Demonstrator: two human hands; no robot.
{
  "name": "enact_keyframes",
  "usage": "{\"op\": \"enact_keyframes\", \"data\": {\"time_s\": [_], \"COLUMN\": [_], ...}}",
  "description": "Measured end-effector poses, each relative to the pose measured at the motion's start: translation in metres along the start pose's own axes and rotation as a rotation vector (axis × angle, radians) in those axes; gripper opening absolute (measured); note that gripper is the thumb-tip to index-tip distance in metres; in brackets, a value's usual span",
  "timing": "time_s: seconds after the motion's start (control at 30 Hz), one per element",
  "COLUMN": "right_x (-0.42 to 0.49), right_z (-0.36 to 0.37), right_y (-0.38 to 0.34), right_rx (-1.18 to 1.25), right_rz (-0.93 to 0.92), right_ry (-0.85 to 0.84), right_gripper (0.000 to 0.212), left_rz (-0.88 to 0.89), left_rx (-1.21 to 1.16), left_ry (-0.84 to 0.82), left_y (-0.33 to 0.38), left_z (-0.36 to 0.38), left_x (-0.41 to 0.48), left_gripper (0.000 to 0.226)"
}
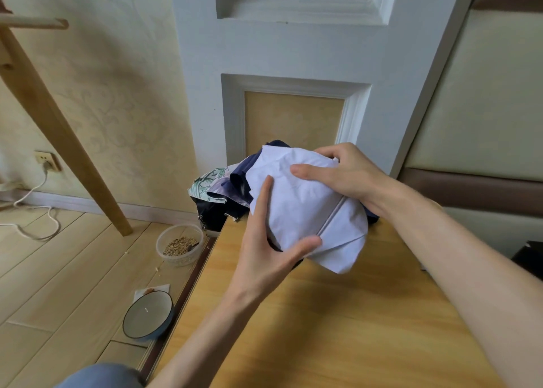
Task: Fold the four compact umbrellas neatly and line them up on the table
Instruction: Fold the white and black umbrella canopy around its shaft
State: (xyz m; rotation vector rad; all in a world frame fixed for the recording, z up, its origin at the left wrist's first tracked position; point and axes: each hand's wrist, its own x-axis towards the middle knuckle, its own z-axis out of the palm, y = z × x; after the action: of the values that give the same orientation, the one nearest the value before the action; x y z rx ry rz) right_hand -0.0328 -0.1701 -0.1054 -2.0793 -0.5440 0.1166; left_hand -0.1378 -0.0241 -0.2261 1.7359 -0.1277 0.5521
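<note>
A pale lilac compact umbrella (pixel 305 211), its canopy loose and crumpled, is held above the far end of the wooden table (pixel 338 329). My left hand (pixel 267 255) grips its lower left side, thumb across the front and fingers behind. My right hand (pixel 338 173) holds its upper right part, thumb pressed on the cloth. Behind it lies a heap of other umbrellas: a navy one (pixel 244 179), a floral green and white one (pixel 208 181) and a black one (pixel 214 211), which hangs over the table's far left corner.
A white panelled door (pixel 293 49) stands right behind the table. On the floor to the left are a plastic tub of grain (pixel 179 245), a dark bowl (pixel 148 314), a wooden leg (pixel 58 129) and a white cable (pixel 35 208).
</note>
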Motion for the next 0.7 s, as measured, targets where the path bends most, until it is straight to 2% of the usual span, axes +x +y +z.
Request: {"op": "enact_keyframes", "data": {"time_s": [0.1,0.17,0.27,0.33,0.43,0.53,0.63,0.7], "right_x": [0.001,0.000,-0.002,-0.002,0.003,0.008,0.006,0.001], "right_z": [0.004,0.011,0.026,0.031,0.033,0.035,0.026,0.013], "right_y": [-0.009,-0.014,-0.018,-0.021,-0.024,-0.028,-0.028,-0.025], "right_rx": [-0.124,-0.207,-0.255,-0.213,-0.065,0.023,0.059,0.066], "right_rz": [-0.046,-0.043,-0.012,0.011,0.005,-0.070,-0.158,-0.203], "right_ry": [0.049,0.089,0.127,0.155,0.190,0.165,-0.014,-0.112], "right_gripper": [0.037,0.030,0.028,0.026,0.021,0.025,0.035,0.042], "left_rz": [-0.096,-0.147,-0.075,-0.048,-0.151,-0.193,-0.367,-0.427], "left_rx": [0.215,0.430,0.609,0.458,-0.067,-0.159,-0.303,-0.356], "left_ry": [-0.051,-0.004,0.095,0.076,0.024,0.122,0.194,0.253], "left_y": [-0.002,0.001,-0.008,-0.008,0.003,0.004,0.007,0.005], "left_z": [-0.003,-0.006,-0.010,-0.011,-0.003,0.007,0.008,0.004], "left_x": [0.002,-0.001,-0.001,0.001,-0.002,-0.005,-0.003,0.001], "left_gripper": [0.133,0.134,0.128,0.111,0.092,0.074,0.052,0.054]}}
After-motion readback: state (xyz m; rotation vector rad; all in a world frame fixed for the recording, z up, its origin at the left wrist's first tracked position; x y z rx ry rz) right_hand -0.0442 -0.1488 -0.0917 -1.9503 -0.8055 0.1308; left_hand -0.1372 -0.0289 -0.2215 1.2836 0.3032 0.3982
